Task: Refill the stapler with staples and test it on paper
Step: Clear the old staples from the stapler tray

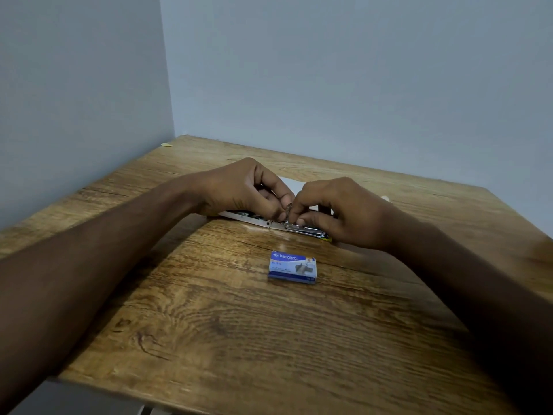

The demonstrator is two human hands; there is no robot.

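Nearest, the blue staple box (292, 267) lies shut on the wooden surface (239, 339). Beyond it the stapler (299, 228) lies opened flat; the left hand (242, 187) and right hand (335, 211) pinch at its magazine, fingertips closed, staples too small to tell. Farther back, white paper (288, 182) waits. Loading seems underway; closing and testing remain.

We have one view only, head-worn, wide-angle, looking forward and down across the wooden counter (269, 339) into a wall corner. Both forearms enter from the bottom corners and meet mid-frame, so the hands sit at arm's reach. Near counter edge shows at bottom left; walls (359, 70) fill the upper half. Nothing to overlap with.
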